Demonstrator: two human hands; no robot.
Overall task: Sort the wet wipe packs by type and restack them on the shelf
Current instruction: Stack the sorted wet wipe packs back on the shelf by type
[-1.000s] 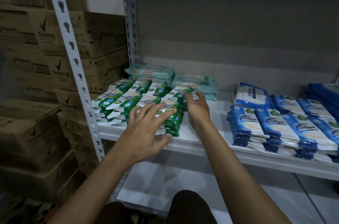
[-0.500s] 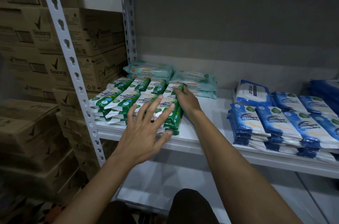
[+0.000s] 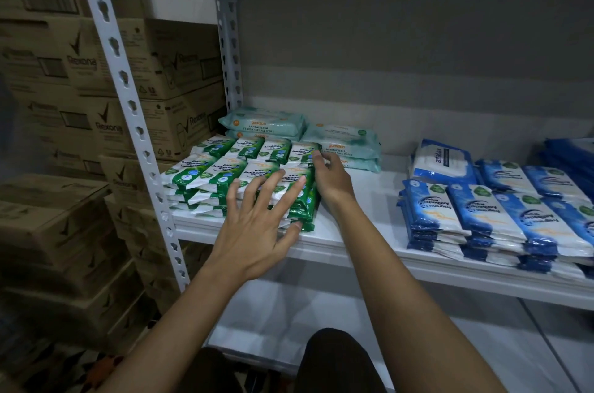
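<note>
At the bottom edge, both forearms are being cut off by the frame. On the white shelf [image 3: 360, 232], the green pine wipe packs [image 3: 225, 174] are being touched by the left hand [image 3: 257, 232], its fingers spread flat over the stack's front. The stack's right side is being pressed by the right hand [image 3: 332, 178], whose curled fingertips are being partly hidden. Farther right, blue wipe packs [image 3: 495, 219] are being clipped by the frame edge; behind, pale guardian packs [image 3: 344, 141] are being half covered.
</note>
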